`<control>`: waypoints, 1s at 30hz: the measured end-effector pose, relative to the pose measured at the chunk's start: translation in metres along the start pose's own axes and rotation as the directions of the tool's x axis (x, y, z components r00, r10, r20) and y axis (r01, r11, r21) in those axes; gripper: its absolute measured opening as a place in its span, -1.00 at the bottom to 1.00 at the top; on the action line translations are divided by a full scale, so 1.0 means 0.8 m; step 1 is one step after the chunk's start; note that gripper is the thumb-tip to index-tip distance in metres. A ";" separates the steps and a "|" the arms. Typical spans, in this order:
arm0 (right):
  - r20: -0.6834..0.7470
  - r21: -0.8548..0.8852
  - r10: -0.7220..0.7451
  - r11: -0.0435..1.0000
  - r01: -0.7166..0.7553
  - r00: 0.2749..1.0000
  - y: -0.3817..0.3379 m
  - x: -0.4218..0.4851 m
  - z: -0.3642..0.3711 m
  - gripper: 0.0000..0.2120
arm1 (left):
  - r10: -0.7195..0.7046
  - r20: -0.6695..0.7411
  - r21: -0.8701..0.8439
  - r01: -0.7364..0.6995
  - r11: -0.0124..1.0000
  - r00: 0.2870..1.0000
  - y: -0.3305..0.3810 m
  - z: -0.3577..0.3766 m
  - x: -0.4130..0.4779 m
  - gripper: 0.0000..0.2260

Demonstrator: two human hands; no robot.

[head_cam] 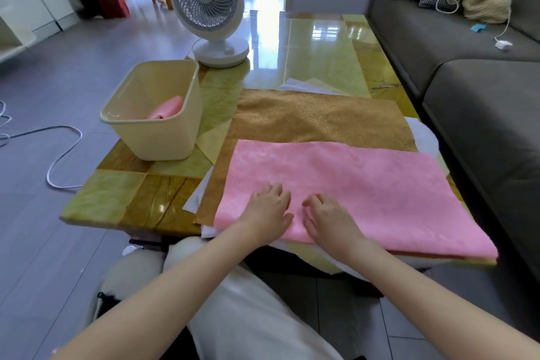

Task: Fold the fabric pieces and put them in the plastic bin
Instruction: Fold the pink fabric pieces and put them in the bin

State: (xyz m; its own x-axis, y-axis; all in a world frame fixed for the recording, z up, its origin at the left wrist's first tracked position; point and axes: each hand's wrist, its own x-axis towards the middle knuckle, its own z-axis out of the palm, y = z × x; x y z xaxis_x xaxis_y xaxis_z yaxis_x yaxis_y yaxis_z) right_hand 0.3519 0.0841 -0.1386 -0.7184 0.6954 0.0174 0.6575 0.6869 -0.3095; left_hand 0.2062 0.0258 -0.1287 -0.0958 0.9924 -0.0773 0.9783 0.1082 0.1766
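A pink fabric piece (365,187) lies flat on top of a stack at the table's near edge. Under it a golden-brown fabric (315,117) spreads farther back, and white pieces (298,85) peek out beneath. My left hand (270,207) and my right hand (327,218) rest side by side on the pink fabric's near-left part, palms down, fingers lightly bent, gripping nothing. The cream plastic bin (175,140) stands to the left of the stack on the table, with a folded pink fabric (168,108) inside it.
A white desk fan (210,6) stands behind the bin on the glossy green and brown table (117,199). A grey sofa (467,47) runs along the right side. A white cable (58,161) lies on the floor at left. My lap is below the table edge.
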 end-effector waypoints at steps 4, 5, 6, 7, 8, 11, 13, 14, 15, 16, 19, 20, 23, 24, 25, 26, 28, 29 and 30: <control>-0.042 -0.006 0.003 1.000 -0.003 0.999 0.014 -0.033 0.000 -0.78 | 0.032 -0.009 0.020 -0.032 0.999 0.999 -0.003 0.009 -0.021 -0.77; -0.045 -0.012 -0.005 1.000 0.004 0.999 0.017 -0.040 0.000 -0.77 | 0.036 -0.011 0.027 -0.036 0.999 0.999 -0.003 0.010 -0.025 -0.76; -0.037 -0.029 -0.015 0.999 0.014 0.999 0.020 -0.048 0.000 -0.74 | 0.038 -0.008 0.041 -0.038 0.998 0.999 -0.002 0.012 -0.030 -0.75; -0.023 -0.061 -0.032 0.998 0.031 0.999 0.023 -0.053 0.001 -0.69 | 0.035 -0.001 0.059 -0.035 0.998 0.999 -0.002 0.013 -0.032 -0.73; 0.000 -0.092 -0.041 0.995 0.041 0.999 0.027 -0.059 0.003 -0.63 | 0.030 0.010 0.077 -0.031 0.997 0.999 0.000 0.014 -0.036 -0.69; 0.035 -0.118 -0.050 0.991 0.054 0.998 0.036 -0.069 0.005 -0.58 | 0.025 0.051 0.120 -0.031 0.992 0.998 0.005 0.015 -0.048 -0.56; -0.006 -0.081 -0.064 0.995 0.063 0.998 0.037 -0.073 -0.002 -0.66 | 0.042 0.080 0.155 -0.054 0.986 0.996 0.007 0.014 -0.052 -0.53; -0.025 -0.056 -0.057 0.997 0.055 0.998 0.037 -0.074 -0.008 -0.70 | 0.039 0.083 0.154 -0.052 0.987 0.996 0.008 0.012 -0.053 -0.54; -0.035 -0.050 -0.047 0.998 0.045 0.998 0.039 -0.075 -0.012 -0.71 | 0.028 0.078 0.133 -0.039 0.990 0.997 0.009 0.009 -0.053 -0.58; -0.038 -0.058 -0.036 0.998 0.034 0.999 0.041 -0.075 -0.016 -0.71 | 0.017 0.063 0.101 -0.023 0.995 0.998 0.010 0.007 -0.053 -0.63; -0.011 -0.105 0.008 0.994 -0.009 1.000 0.053 -0.077 -0.024 -0.73 | 0.013 0.020 0.060 -0.014 0.998 1.000 0.010 0.002 -0.052 -0.75; -0.010 -0.123 0.026 0.992 -0.027 1.000 0.058 -0.079 -0.026 -0.73 | 0.012 0.009 0.059 -0.013 0.998 1.000 0.009 0.000 -0.053 -0.78; -0.035 -0.166 0.061 0.984 -0.066 0.998 0.075 -0.084 -0.035 -0.81 | 0.015 -0.033 0.078 -0.012 0.997 0.999 0.008 -0.006 -0.052 -0.82; -0.038 -0.165 0.071 0.983 -0.076 0.997 0.080 -0.085 -0.039 -0.80 | 0.013 -0.037 0.071 -0.010 0.997 0.999 0.009 -0.010 -0.052 -0.80; -0.035 -0.154 0.086 0.984 -0.091 0.996 0.084 -0.087 -0.043 -0.77 | 0.011 -0.033 0.059 -0.009 0.998 0.999 0.010 -0.013 -0.053 -0.77; -0.025 -0.139 0.105 0.984 -0.107 0.994 0.088 -0.086 -0.048 -0.73 | 0.009 -0.023 0.051 -0.008 0.999 1.000 0.010 -0.016 -0.053 -0.75; -0.022 -0.122 0.118 0.985 -0.120 0.993 0.094 -0.086 -0.053 -0.69 | 0.002 0.008 0.035 -0.002 0.999 1.000 0.008 -0.019 -0.053 -0.75; -0.023 -0.122 0.116 0.985 -0.118 0.993 0.095 -0.086 -0.056 -0.67 | -0.006 0.022 0.015 0.006 1.000 1.000 0.007 -0.020 -0.053 -0.75; -0.016 -0.121 0.120 0.985 -0.121 0.993 0.095 -0.085 -0.059 -0.65 | -0.011 0.030 -0.002 0.011 1.000 0.999 0.006 -0.021 -0.053 -0.76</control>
State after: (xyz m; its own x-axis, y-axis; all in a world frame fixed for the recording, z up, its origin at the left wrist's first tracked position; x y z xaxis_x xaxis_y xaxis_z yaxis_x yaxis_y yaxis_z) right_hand 0.4616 0.0988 -0.1187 -0.6307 0.7760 -0.0042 0.7621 0.6184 -0.1916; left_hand 0.2119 -0.0148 -0.1083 -0.1013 0.9889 -0.1083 0.9767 0.1196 0.1781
